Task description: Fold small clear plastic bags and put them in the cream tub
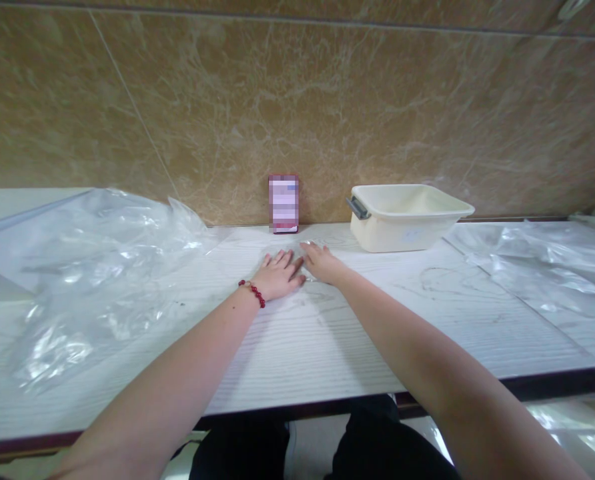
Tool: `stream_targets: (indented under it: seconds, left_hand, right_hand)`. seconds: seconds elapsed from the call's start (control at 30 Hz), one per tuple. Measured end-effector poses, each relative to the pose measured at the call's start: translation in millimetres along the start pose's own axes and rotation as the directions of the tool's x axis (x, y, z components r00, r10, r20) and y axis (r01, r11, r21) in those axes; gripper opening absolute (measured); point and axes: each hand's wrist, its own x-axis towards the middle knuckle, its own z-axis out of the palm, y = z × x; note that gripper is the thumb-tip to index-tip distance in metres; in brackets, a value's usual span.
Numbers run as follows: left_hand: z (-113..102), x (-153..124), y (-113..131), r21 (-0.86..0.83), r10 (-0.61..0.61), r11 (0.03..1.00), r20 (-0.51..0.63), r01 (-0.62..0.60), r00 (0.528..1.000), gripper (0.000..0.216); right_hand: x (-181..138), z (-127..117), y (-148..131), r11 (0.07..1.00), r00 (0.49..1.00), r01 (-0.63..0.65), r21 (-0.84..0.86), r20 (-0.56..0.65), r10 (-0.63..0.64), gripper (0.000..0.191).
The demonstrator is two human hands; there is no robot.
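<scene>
On the white table (357, 347), the left hand (279, 276) is being held flat, fingers spread; the right hand (323, 264), unclenched, is being angled toward it. Clear plastic (298, 250) is being covered beneath and between both, neither nearer; its long axis is being hidden.

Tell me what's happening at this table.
A person has both hands low over the white table, on what looks like a small piece of clear plastic, partly hidden beneath them. The left hand, below a red bead bracelet, lies with its fingers spread; the right hand is close beside it. Beyond them a phone stands by the wall, with a cream bin to its right. Crumpled clear sheeting lies off to both sides.
</scene>
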Motion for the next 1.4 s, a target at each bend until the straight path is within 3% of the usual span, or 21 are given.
stream_targets:
  seconds: [0.13,0.3,0.47,0.57,0.67,0.73,0.83,0.9,1.0,1.4]
  left_hand:
    - [1.0,0.1,-3.4,0.020,-0.033,0.999,0.001,0.033,0.999,0.055]
    - [-1.4,0.2,-13.2,0.058,-0.114,0.992,0.017,0.112,0.993,0.059]
    - [-6.2,-1.9,-22.0,0.064,-0.161,0.985,0.034,0.158,0.986,0.071]
    - [-7.0,-2.8,-22.9,0.064,-0.173,0.983,0.037,0.170,0.984,0.073]
    - [-6.6,-3.1,-22.2,0.061,-0.181,0.982,0.033,0.179,0.983,0.072]
    - [-6.5,-3.2,-21.7,0.061,-0.188,0.981,0.028,0.186,0.982,0.072]
    - [-7.0,-3.2,-21.1,0.062,-0.200,0.978,0.024,0.199,0.979,0.071]
    - [-7.6,-2.9,-20.8,0.064,-0.207,0.977,0.022,0.205,0.978,0.071]
    - [-8.4,-2.1,-20.5,0.066,-0.208,0.976,0.013,0.207,0.978,0.071]
    - [-9.9,-1.2,-20.7,0.080,-0.191,0.978,-0.010,0.191,0.982,0.070]
  right_hand:
    - [-4.2,4.8,-2.8,0.997,0.997,0.027,-0.077,0.078,-0.021,0.045]
    - [-5.5,0.9,-1.8,0.990,0.987,-0.066,-0.122,0.138,0.083,0.054]
    - [-7.8,-8.8,8.4,0.978,0.963,-0.154,-0.138,0.200,0.180,0.075]
    - [-12.5,-20.3,18.1,0.968,0.954,-0.204,-0.148,0.191,0.230,0.079]
    - [-17.8,-35.9,28.2,0.947,0.951,-0.264,-0.186,0.116,0.287,0.073]
    - [-20.5,-46.3,32.7,0.954,0.968,-0.222,-0.199,0.070,0.240,0.063]
    - [-22.3,-58.0,32.1,0.987,0.996,0.008,-0.162,0.085,0.006,0.043]
    - [-22.8,-62.1,26.4,0.979,0.981,0.165,-0.123,0.124,-0.149,0.027]
    - [-24.2,-63.9,14.4,0.950,0.944,0.300,-0.091,0.168,-0.282,0.017]
    - [-27.8,-58.8,1.5,0.934,0.916,0.352,-0.067,0.228,-0.329,0.018]
